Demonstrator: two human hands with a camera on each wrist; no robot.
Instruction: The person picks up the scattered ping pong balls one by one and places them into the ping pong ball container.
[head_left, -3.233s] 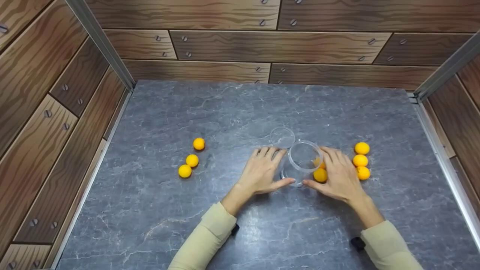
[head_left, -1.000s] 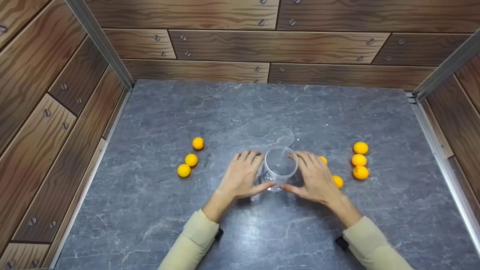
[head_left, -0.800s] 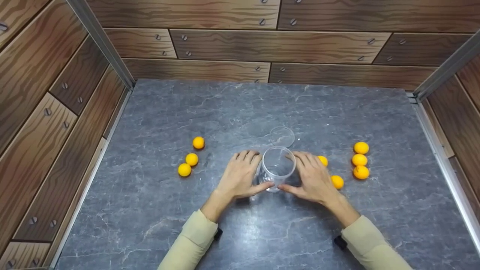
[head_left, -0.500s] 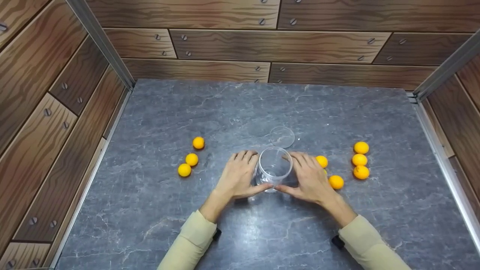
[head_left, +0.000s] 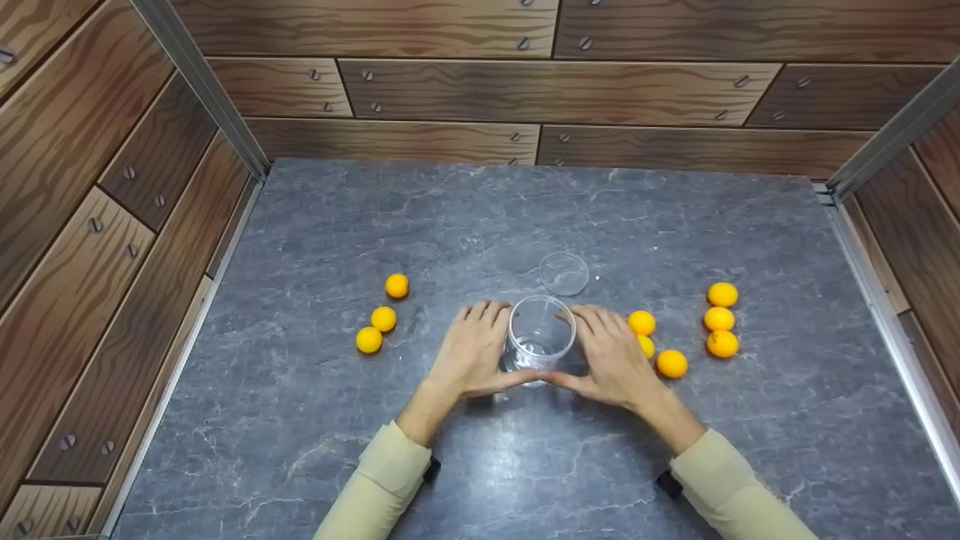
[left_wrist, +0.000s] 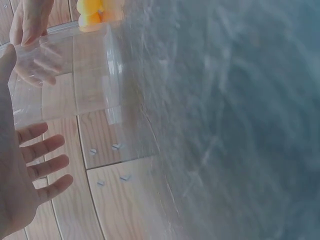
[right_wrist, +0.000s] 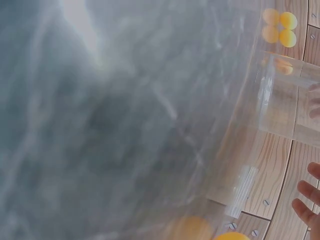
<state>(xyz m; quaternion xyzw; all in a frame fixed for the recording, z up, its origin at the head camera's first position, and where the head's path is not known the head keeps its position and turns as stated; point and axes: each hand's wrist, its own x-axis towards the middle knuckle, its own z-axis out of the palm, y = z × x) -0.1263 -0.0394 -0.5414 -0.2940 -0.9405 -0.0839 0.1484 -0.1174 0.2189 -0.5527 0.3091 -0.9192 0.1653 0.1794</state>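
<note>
A clear, open-topped plastic jar [head_left: 538, 363] stands upright between my hands, with no ball inside. My left hand [head_left: 471, 354] holds its left side, and my right hand [head_left: 616, 356] holds the right side. Both thumbs meet across the near side of the jar, while the fingers reach along its flanks. The left wrist view shows the left fingers [left_wrist: 47, 150] fairly straight beside the jar wall [left_wrist: 90, 75]. In the right wrist view, the right fingers [right_wrist: 309, 192] are partly cut off by the frame edge. A clear round lid [head_left: 565, 274] lies just behind the jar.
Three orange balls [head_left: 383, 319] lie to the left. Right of my right hand are three more orange balls [head_left: 671, 364], one partly covered by it. Farther right stands a column of three orange balls [head_left: 720, 319]. Wood-patterned walls [head_left: 450, 90] enclose the grey marbled table [head_left: 420, 202].
Both hands and the jar have shifted left and slightly nearer. The balls beside my right hand are more exposed, and one lies farther out than at first. The lid has stayed put.
</note>
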